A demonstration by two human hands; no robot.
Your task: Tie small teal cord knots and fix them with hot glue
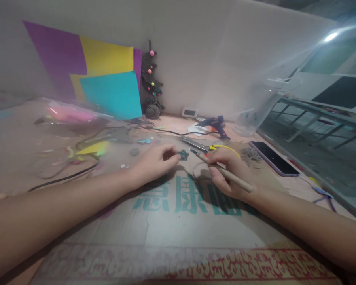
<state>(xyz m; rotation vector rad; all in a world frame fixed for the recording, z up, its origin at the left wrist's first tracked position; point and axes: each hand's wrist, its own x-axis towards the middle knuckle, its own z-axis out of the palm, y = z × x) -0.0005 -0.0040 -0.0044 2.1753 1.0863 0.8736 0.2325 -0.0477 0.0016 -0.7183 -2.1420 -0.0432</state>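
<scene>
My left hand (161, 158) pinches a small dark teal flower-shaped piece (183, 154) between thumb and fingertips, just above the printed cardboard (166, 233). In my right hand (230, 172) is a slim pen-like tool (235, 179) with a pale wooden handle, held like a pencil. Its metal tip points left and comes close to the flower piece; whether they touch I cannot tell, and the kind of tip is too blurred to make out. Scissors (195, 143) with yellow handles lie right behind my right hand, which partly hides them.
Behind the scissors lies a dark blue glue gun (218, 126), near a small white digital clock (190, 112). A phone (274, 159) is at the right. Coloured sheets (112, 95) and a dark tree-shaped decoration (152, 85) lean against the wall. Black cords (68, 177) and scraps lie left.
</scene>
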